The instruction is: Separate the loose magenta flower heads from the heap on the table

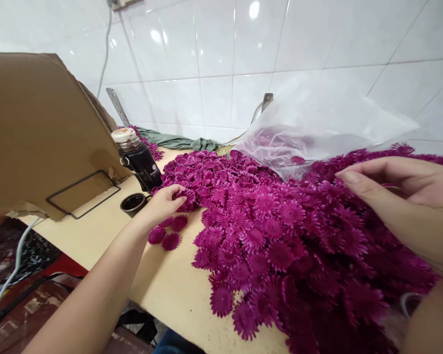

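Observation:
A big heap of magenta artificial flower heads (266,206) spreads over the table from the middle to the right. At the heap's left edge, my left hand (166,201) has thumb and fingers closed on a magenta flower head (186,195), partly covered by the fingertips. Just below that hand, several loose flower heads (171,241) lie on the tabletop. My right hand (406,196) is raised above the right side of the heap, with thumb and index fingertips pinched together. Whatever is between them, if anything, is too small to make out.
A black thermos flask (140,164) and a dark cup (132,204) stand left of the heap. Cardboard (47,132) rises at the left behind a thin black wire frame (83,194). A clear plastic bag (317,123) lies on the heap's back. White tiled wall (214,49) stands behind.

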### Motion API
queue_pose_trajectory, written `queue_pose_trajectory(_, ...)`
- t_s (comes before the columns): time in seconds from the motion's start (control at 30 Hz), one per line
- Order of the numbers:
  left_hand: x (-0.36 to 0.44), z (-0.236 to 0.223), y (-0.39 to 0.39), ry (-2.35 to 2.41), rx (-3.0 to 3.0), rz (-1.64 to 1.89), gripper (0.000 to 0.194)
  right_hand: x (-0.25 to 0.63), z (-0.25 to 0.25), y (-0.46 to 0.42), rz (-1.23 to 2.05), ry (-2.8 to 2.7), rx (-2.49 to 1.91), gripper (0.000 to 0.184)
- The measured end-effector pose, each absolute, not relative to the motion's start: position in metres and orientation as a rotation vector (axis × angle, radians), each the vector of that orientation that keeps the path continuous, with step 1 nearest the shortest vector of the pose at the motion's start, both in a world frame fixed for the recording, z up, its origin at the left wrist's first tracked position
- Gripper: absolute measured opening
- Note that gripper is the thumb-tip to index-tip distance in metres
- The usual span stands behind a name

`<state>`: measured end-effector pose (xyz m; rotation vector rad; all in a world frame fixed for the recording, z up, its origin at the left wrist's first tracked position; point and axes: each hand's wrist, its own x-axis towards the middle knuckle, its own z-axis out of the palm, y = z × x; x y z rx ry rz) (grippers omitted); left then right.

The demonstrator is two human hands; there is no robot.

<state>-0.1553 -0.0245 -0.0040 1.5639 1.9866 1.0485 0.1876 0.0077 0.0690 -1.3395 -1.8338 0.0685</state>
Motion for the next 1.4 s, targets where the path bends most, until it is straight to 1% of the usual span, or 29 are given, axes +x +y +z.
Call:
queue_pose_trajectory(0.07, -0.155, 0.001, -0.023, 1.942, 1.487, 1.147, 0.025, 0.181, 0.072, 0.005, 0.142, -1.853, -1.367, 0.022)
queue_pose_trajectory(0.13, -0.153, 0.004, -0.021, 1.961, 1.475, 1.160, 0.028, 0.173, 0.075, 0.003, 0.225, -1.874, -1.355, 0.020)
queue_pose_trajectory(0.27, -0.147, 0.003, -0.016, 2.028, 1.557, 1.128, 0.024, 0.160, 0.075, 0.001, 0.240, -1.975, -1.244, 0.021)
queue_pose_trajectory(0.33, -0.146, 0.000, -0.013, 1.985, 1.509, 1.179, 0.024, 0.159, 0.073, 0.001, 0.234, -2.020, -1.210, 0.023)
queue_pose_trajectory(0.53, -0.148, -0.002, -0.012, 1.836, 1.286, 1.328, 0.045, 0.160, 0.071, 0.004, 0.195, -2.027, -1.235, 0.025)
queue_pose_trajectory(0.63, -0.150, 0.001, -0.011, 1.874, 1.320, 1.330, 0.049, 0.161, 0.070, 0.005, 0.187, -2.036, -1.258, 0.027)
queue_pose_trajectory(0.8, -0.159, 0.007, -0.001, 2.229, 1.517, 1.078, 0.037, 0.161, 0.070, 0.006, 0.198, -2.034, -1.286, 0.027)
queue_pose_trajectory(0.97, -0.158, 0.023, 0.007, 2.276, 1.556, 1.127, 0.021, 0.162, 0.071, 0.006, 0.229, -2.017, -1.292, 0.027)
queue_pose_trajectory(1.07, -0.147, 0.029, 0.014, 2.226, 1.591, 1.181, 0.012, 0.161, 0.070, 0.006, 0.246, -2.022, -1.263, 0.026)
queue_pose_trajectory(1.23, -0.118, 0.031, 0.030, 2.105, 1.645, 1.359, 0.015, 0.153, 0.066, 0.006, 0.311, -2.049, -1.227, 0.026)
queue_pose_trajectory(1.33, -0.090, 0.037, 0.033, 1.832, 1.655, 1.549, 0.015, 0.144, 0.060, 0.007, 0.361, -2.005, -1.220, 0.029)
queue_pose_trajectory(1.4, -0.065, 0.043, 0.032, 1.628, 1.659, 1.592, 0.016, 0.138, 0.057, 0.006, 0.434, -1.940, -1.228, 0.031)
